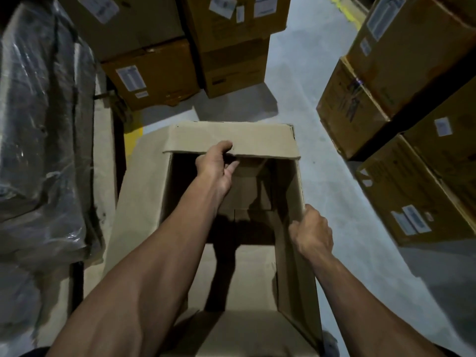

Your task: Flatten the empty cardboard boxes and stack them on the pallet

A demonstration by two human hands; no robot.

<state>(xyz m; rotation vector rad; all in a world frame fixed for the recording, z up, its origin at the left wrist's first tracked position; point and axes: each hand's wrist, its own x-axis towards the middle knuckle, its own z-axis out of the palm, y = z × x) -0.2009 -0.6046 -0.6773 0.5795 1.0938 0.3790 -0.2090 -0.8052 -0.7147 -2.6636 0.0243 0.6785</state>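
Between both hands, the open cardboard box (231,228) is held: far flap (231,140) pinched by the left hand (216,163), right wall (296,202) gripped by the nearer right hand (311,230).

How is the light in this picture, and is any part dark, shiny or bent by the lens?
Head view: dim light; the open brown cardboard box is shadowed inside; glare streaks the clear plastic wrap at left; the wide lens bends the stacked boxes at right.

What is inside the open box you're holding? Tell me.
The open box shows only its bare cardboard walls and bottom flaps. The left hand and forearm cover part of the interior; dark shadow hides the rest.
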